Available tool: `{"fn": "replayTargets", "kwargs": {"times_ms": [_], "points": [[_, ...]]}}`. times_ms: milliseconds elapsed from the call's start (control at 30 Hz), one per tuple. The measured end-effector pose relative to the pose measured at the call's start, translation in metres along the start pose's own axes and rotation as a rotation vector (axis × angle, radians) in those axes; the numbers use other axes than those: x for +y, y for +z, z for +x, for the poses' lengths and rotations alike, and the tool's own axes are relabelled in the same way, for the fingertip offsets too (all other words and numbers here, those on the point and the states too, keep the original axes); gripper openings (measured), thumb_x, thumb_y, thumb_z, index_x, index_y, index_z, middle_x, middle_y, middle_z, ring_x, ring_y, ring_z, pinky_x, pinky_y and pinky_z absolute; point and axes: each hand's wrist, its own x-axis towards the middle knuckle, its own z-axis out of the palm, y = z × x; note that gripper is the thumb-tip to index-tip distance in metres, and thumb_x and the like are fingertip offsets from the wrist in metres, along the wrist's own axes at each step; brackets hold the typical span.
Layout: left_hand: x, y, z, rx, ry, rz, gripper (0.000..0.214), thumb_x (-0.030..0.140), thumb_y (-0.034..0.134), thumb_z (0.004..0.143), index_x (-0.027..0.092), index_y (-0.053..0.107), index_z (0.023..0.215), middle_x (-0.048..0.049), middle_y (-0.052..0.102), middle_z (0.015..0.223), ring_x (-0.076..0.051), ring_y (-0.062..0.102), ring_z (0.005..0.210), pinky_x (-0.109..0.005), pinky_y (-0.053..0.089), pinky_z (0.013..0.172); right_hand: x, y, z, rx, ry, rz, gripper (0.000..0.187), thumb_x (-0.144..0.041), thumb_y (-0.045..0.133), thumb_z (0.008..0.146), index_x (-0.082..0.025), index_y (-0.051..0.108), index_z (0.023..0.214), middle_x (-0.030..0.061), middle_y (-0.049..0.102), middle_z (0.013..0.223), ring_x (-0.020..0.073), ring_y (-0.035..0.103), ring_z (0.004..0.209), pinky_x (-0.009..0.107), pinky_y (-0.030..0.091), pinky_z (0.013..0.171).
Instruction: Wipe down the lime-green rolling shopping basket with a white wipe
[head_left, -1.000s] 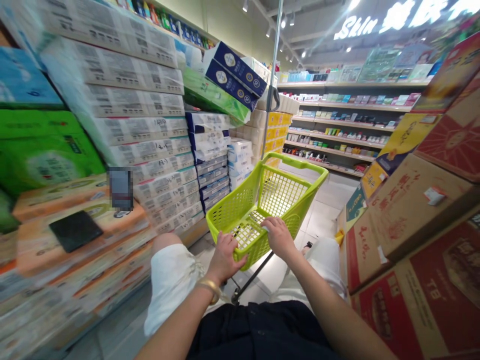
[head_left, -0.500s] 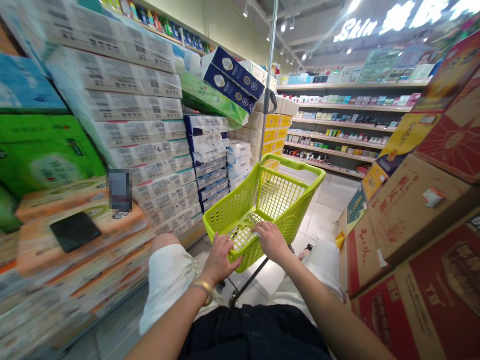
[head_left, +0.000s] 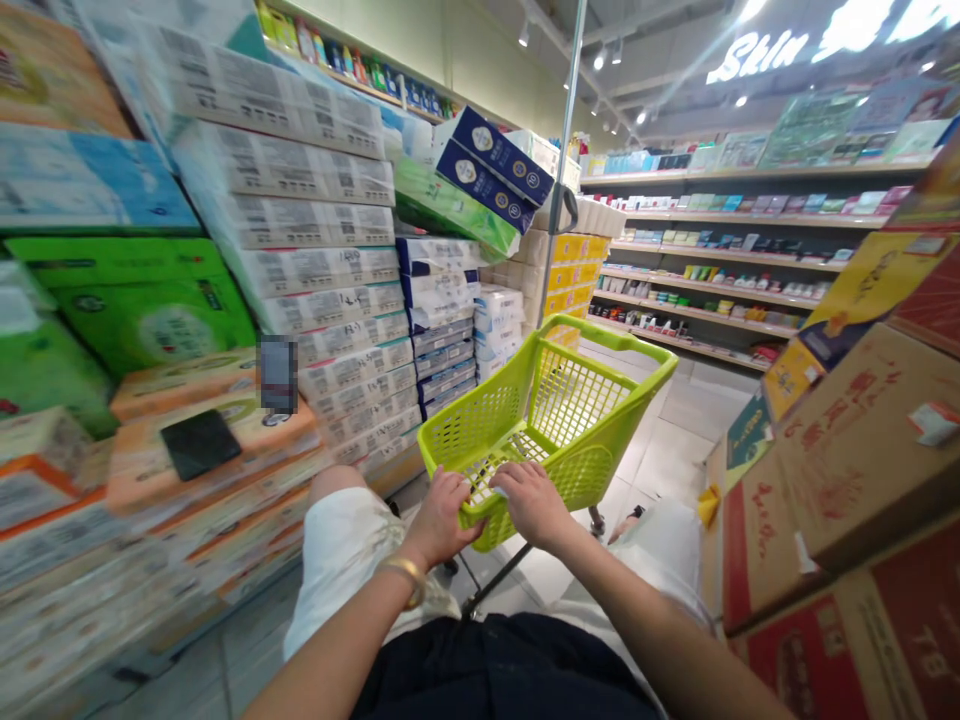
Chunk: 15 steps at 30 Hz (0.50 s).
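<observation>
A lime-green plastic shopping basket (head_left: 570, 410) on a wheeled frame stands in the aisle straight ahead of me, with nothing visible inside. My left hand (head_left: 442, 515) is wrapped round its near rim, a gold bangle on that wrist. My right hand (head_left: 534, 503) lies closed over the same rim just to the right, fingers curled inside the basket. A metal pole (head_left: 566, 170) rises from the far side of the basket.
Stacked packs of tissue and paper rolls (head_left: 300, 260) line the left side, with a black flat object (head_left: 200, 444) lying on an orange pack. Cardboard boxes (head_left: 847, 470) are piled on the right. Shelves of goods (head_left: 712, 260) run across the far end of the tiled aisle.
The view has shifted rightward, so the left stacks now sit further right in frame. The basket has drawn slightly nearer to me. Both hands stay on its rim.
</observation>
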Motion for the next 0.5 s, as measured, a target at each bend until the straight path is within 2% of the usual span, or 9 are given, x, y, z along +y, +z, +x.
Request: {"fn": "replayTargets", "kwargs": {"times_ms": [200, 500], "points": [[0.001, -0.007, -0.003, -0.034, -0.024, 0.027, 0.026, 0.039, 0.072, 0.072, 0.022, 0.054, 0.077, -0.0062, 0.062, 0.091, -0.024, 0.059, 0.093, -0.055, 0.042, 0.106, 0.023, -0.008, -0.002, 0.072, 0.154, 0.001, 0.043, 0.001, 0.048, 0.080, -0.023, 0.068, 0.109, 0.0064, 0.066, 0.112, 0.0209, 0.055, 0.103, 0.035, 0.038, 0.096], [-0.002, -0.019, -0.018, -0.062, -0.020, 0.027, 0.026, 0.040, 0.073, 0.072, 0.022, 0.054, 0.078, -0.0056, 0.063, 0.090, -0.024, 0.059, 0.093, -0.055, 0.041, 0.106, 0.003, 0.004, -0.006, 0.102, 0.175, -0.002, 0.044, 0.002, 0.047, 0.080, -0.023, 0.068, 0.109, 0.0060, 0.065, 0.113, 0.0207, 0.053, 0.106, 0.035, 0.036, 0.098]]}}
